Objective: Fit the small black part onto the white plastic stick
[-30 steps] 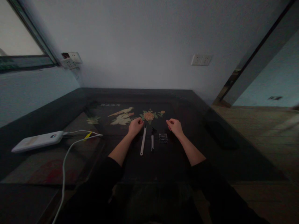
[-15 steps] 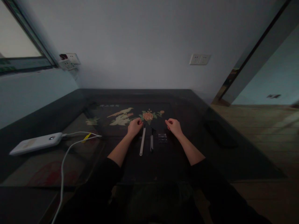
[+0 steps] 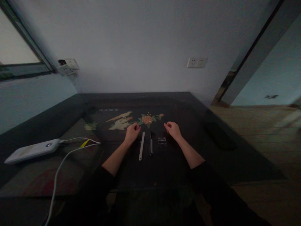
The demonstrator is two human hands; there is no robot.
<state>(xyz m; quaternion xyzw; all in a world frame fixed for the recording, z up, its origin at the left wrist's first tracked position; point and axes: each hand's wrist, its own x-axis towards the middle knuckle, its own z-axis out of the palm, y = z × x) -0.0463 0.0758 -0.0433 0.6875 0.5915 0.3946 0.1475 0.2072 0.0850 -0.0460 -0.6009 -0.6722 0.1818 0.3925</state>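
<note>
My left hand point(image 3: 132, 133) rests on the dark table in a loose fist, just left of a long, thin, pale stick point(image 3: 141, 146). That stick has a dark upper tip and a small hole at its lower end. Beside it lies a slim black-and-silver tool point(image 3: 151, 145) with a dark, angled head; its kind is too dim to tell. Farther right is a small clear plastic case point(image 3: 162, 141) with rows inside, contents unclear. To the right of the case, my right hand point(image 3: 173, 130) is also curled closed. Neither hand touches these things, and nothing shows in either one.
The dark, glossy table point(image 3: 174, 172) bears a bird-and-flower picture point(image 3: 147, 120). A white power bank point(image 3: 33, 150) with a white cable point(image 3: 56, 175) lies at left. A dark flat object point(image 3: 219, 136) lies at right. Wall sockets point(image 3: 197, 62) are behind.
The whole view has shifted slightly, so the scene sits a little lower and farther left. Both hands stay closed at about the same places beside the things.
</note>
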